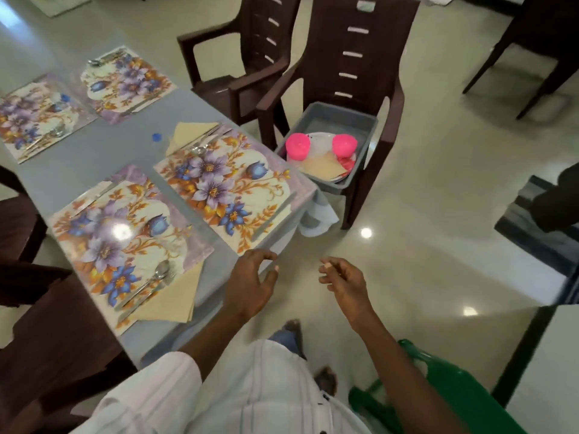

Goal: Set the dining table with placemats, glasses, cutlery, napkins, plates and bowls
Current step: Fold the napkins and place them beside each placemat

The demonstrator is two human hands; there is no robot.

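Several floral placemats lie on the grey table point(103, 151). The near left placemat point(125, 242) has a beige napkin point(170, 300) with a spoon and fork point(148, 285) on it at its near edge. The near right placemat point(232, 189) has a napkin point(188, 133) and cutlery point(200, 144) at its far edge. A grey tub point(332, 120) on a brown chair holds two pink bowls point(297, 145), plates point(343, 173) and a beige napkin point(322, 166). My left hand point(250, 283) hovers over the table's near corner, fingers loosely curled, holding nothing. My right hand point(343, 280) hangs beside it over the floor, empty.
Two brown plastic chairs point(354, 57) stand along the table's right side, one carrying the tub. A green chair point(438, 389) is at my lower right. Dark chairs point(31, 308) sit at the table's left. Two far placemats point(125, 83) carry cutlery. The shiny tiled floor lies to the right.
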